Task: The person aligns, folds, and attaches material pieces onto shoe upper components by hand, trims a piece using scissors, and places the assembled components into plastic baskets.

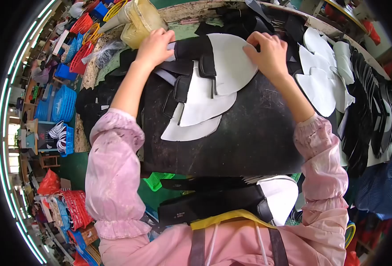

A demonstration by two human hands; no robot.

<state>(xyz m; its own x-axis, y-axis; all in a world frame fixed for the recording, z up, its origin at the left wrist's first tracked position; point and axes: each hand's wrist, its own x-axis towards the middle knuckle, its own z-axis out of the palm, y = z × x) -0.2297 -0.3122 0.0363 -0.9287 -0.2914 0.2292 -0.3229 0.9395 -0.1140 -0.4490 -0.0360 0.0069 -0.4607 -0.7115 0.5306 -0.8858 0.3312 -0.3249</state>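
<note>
A flat cut piece with a black strap-like part and a rounded white end (233,62) lies at the far side of the dark work board (258,137). My left hand (156,48) is closed at the black part's left end, where a light grey edge shows by the fingers. With fingers bent in a pinch, my right hand (269,55) grips the right edge of the rounded white end. Nearer to me, similar white-ended pieces (196,128) overlap in a fanned stack beneath it. The fingertips of both hands are partly hidden.
A yellowish tub (143,22) stands beyond my left hand. White cut pieces (318,75) and a row of black pieces (364,115) lie to the right. More black-and-white pieces (218,204) rest below the board's near edge. Blue baskets (64,104) stand far left.
</note>
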